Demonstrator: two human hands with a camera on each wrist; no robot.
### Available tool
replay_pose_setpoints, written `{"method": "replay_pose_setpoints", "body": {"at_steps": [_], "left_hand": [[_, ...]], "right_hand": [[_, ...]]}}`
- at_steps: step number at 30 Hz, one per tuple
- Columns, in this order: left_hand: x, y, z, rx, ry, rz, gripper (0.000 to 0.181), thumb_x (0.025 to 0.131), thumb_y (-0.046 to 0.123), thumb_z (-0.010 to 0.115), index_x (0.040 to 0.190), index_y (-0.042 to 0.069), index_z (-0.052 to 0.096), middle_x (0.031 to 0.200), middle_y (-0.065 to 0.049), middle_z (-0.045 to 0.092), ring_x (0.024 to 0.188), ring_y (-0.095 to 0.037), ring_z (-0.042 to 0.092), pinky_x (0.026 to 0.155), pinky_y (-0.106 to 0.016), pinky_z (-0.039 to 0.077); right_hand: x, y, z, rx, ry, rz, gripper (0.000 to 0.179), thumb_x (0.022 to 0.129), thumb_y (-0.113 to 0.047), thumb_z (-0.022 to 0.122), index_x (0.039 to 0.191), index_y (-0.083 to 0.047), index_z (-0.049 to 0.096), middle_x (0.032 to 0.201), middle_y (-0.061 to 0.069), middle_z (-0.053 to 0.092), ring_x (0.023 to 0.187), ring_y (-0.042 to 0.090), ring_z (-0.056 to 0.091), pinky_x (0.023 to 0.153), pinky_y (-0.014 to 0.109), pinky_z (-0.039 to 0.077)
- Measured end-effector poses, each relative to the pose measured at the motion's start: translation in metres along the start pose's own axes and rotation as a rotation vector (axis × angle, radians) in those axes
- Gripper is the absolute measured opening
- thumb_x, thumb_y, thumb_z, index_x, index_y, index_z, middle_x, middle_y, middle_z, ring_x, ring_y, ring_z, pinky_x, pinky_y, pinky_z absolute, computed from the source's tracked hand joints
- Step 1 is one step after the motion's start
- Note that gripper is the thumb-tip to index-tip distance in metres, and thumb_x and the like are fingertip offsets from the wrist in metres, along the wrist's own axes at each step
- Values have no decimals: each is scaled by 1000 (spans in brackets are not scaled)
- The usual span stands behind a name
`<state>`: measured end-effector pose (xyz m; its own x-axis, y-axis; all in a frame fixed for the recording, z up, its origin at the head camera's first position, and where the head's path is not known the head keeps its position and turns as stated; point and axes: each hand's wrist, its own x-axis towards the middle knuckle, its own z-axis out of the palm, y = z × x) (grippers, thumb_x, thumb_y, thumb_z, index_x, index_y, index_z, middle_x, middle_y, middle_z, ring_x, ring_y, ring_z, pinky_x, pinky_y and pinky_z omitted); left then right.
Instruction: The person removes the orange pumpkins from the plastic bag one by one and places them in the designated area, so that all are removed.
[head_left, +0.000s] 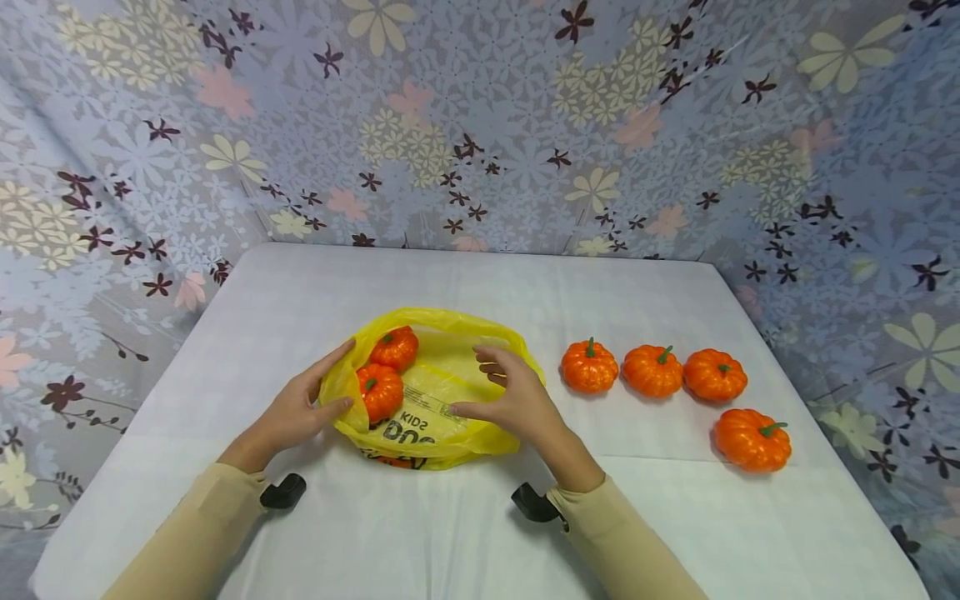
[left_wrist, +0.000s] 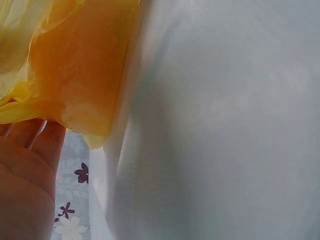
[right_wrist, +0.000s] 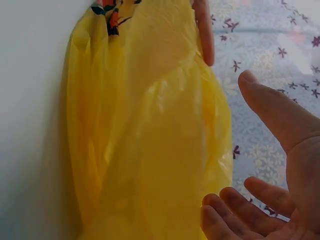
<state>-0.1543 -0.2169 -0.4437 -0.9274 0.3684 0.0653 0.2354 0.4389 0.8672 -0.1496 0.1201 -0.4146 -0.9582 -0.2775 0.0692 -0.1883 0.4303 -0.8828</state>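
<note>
A yellow plastic bag (head_left: 480, 442) with dark lettering lies on the table with its mouth spread wide. Inside it, at the left, sit two small orange pumpkins, a rear one (head_left: 395, 348) and a nearer one (head_left: 380, 393). My left hand (head_left: 296, 408) rests against the bag's left side, fingers extended along the outside; in the left wrist view, part of its fingers hides behind the yellow plastic (left_wrist: 75, 70). Above the right part of the bag's mouth hovers my right hand (head_left: 517, 396), thumb and fingers spread apart, nothing between them.
Several more orange pumpkins stand right of the bag: one upright (head_left: 589, 367), two side by side, left (head_left: 652, 372) and right (head_left: 715, 375), and one nearer (head_left: 752, 440) tipped with its stem rightward. A white cloth covers the table (head_left: 420, 542); floral fabric (head_left: 480, 125) hangs behind.
</note>
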Motion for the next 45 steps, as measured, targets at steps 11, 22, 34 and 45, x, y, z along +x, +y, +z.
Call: {"method": "replay_pose_setpoints", "body": {"at_steps": [11, 22, 34, 45], "left_hand": [[1, 0, 0, -17, 0, 26, 80, 93, 3, 66, 161, 16, 26, 166, -8, 20, 151, -35, 14, 118, -63, 15], [4, -1, 1, -41, -7, 59, 80, 93, 2, 66, 161, 14, 26, 166, -9, 20, 151, -35, 14, 118, -63, 14], [5, -1, 0, -54, -21, 79, 79, 94, 4, 66, 161, 13, 25, 166, -10, 19, 151, -34, 14, 117, -62, 16], [-3, -4, -3, -40, -13, 75, 78, 95, 6, 66, 161, 15, 26, 166, -12, 20, 150, -37, 16, 116, -63, 18]], "right_hand": [[12, -9, 19, -54, -48, -24, 85, 74, -38, 91, 145, -11, 53, 143, 11, 55, 127, 31, 55, 106, 45, 46], [24, -13, 37, -51, -115, -9, 86, 75, -40, 90, 145, -5, 52, 145, 13, 52, 127, 35, 54, 106, 47, 46], [40, -18, 57, -102, -136, 16, 86, 74, -46, 89, 144, -10, 55, 143, 7, 55, 123, 28, 58, 98, 39, 52], [46, -17, 77, -119, -182, 15, 84, 70, -46, 92, 139, -12, 58, 136, 4, 59, 119, 24, 59, 97, 34, 52]]}}
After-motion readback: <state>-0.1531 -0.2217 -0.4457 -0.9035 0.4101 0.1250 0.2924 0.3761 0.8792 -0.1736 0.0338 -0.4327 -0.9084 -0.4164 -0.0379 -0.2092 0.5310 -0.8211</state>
